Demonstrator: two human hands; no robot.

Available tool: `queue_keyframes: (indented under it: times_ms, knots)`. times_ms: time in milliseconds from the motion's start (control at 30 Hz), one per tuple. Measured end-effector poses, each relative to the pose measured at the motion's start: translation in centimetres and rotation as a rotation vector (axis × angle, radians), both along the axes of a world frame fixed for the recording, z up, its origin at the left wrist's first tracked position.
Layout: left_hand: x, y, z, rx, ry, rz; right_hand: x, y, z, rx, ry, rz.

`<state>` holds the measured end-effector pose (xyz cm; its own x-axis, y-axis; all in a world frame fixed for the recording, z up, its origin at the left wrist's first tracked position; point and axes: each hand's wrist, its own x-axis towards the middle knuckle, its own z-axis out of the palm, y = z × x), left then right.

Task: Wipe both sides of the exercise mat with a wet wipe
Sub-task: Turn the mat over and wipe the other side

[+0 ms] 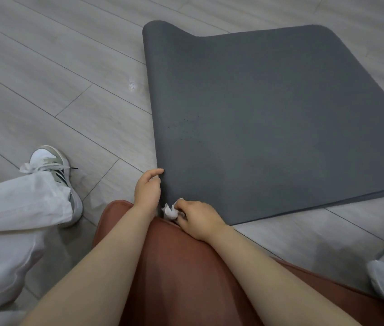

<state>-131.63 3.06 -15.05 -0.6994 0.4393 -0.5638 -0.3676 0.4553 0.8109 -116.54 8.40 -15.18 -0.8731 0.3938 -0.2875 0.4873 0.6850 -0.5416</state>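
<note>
dark grey mat (268, 118) folded over, left hand (147, 191) pinching edge, right hand (198, 220) clutching crumpled wipe (170, 211)

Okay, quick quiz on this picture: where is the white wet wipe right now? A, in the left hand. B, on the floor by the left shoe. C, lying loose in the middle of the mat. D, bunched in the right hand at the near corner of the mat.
D: the crumpled wet wipe is bunched in the right hand at the near corner of the grey mat, while the left hand holds the mat's edge.

light: soft, even | glare: floor (131, 85) spot | edges: wide-angle bowed
</note>
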Motion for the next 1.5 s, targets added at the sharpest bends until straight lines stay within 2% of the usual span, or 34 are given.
queue_keyframes:
  times_ms: [133, 200, 300, 367, 433, 533, 633, 700, 733, 767, 833, 900, 967, 1033, 1100, 1133, 1167, 1233, 1333, 1400, 1433, 1500]
  knots:
    - [-0.6, 0.9, -0.5, 0.009, -0.067, 0.171, -0.9, 0.8, -0.1, -0.089, -0.026, 0.071]
    - [-0.8, 1.2, -1.1, 0.033, -0.076, 0.225, -1.4, 1.3, -0.1, -0.067, -0.059, 0.229]
    - [-1.9, 2.1, -1.3, 0.044, -0.107, 0.26, -2.3, 3.1, -0.6, 0.149, -0.054, 0.672]
    - [-2.6, 2.5, -1.6, 0.058, -0.131, 0.267, -2.9, 4.8, -0.7, 0.303, 0.049, 0.941]
    - [-2.8, 2.6, -2.0, 0.076, -0.142, 0.261, -4.2, 6.6, -0.8, 0.441, 0.138, 0.975]
    - [-3.0, 2.4, -2.9, 0.074, -0.142, 0.255, -9.8, 11.3, -0.2, 0.387, 0.052, 0.688]
    - [-3.2, 2.4, -2.8, 0.075, -0.185, 0.267, -16.9, 17.4, -1.2, 0.276, -0.031, 0.16]
    - [-3.2, 2.4, -2.8, 0.088, -0.206, 0.274, -19.5, 20.3, -2.1, 0.098, 0.051, -0.31]
    - [-3.1, 2.5, -2.7, 0.091, -0.204, 0.273, -20.3, 20.5, -2.4, -0.018, 0.084, -0.47]
    - [-3.0, 2.5, -2.7, 0.093, -0.196, 0.265, -20.6, 20.1, -2.8, -0.073, 0.105, -0.514]
    - [-2.9, 2.5, -2.7, 0.093, -0.199, 0.266, -19.0, 17.3, -2.6, -0.069, 0.09, -0.369]
    - [-3.0, 2.4, -2.7, 0.089, -0.2, 0.273, -14.4, 13.4, -2.6, -0.071, 0.123, -0.124]
    - [-3.0, 2.4, -2.8, 0.078, -0.194, 0.279, -7.6, 9.2, -1.6, -0.099, 0.149, 0.181]
    - [-2.9, 2.4, -2.8, 0.087, -0.222, 0.27, -1.7, 7.2, -1.0, -0.117, 0.091, 0.597]
    - [-2.7, 2.5, -2.5, 0.088, -0.222, 0.254, 0.2, 7.8, -1.1, 0.002, 0.004, 0.974]
    - [-2.6, 2.5, -2.4, 0.086, -0.216, 0.254, -0.6, 8.8, -1.1, 0.085, 0.006, 1.077]
    - [-2.6, 2.5, -2.3, 0.087, -0.206, 0.253, -2.4, 9.8, -0.9, 0.153, 0.036, 1.092]
    - [-2.5, 2.4, -2.3, 0.083, -0.199, 0.255, -7.5, 12.1, 0.1, 0.119, 0.112, 0.799]
    - [-2.5, 2.5, -2.4, 0.059, -0.194, 0.257, -14.3, 16.2, 0.5, 0.141, -0.079, -0.005]
    - [-2.4, 2.6, -2.4, 0.058, -0.185, 0.263, -16.2, 17.0, -0.8, 0.108, -0.03, -0.469]
    - [-2.4, 2.7, -2.4, 0.058, -0.181, 0.264, -16.3, 16.6, -1.7, 0.115, 0.002, -0.532]
    - [-2.3, 2.7, -2.4, 0.056, -0.189, 0.258, -14.6, 14.5, -2.5, 0.146, 0.041, -0.299]
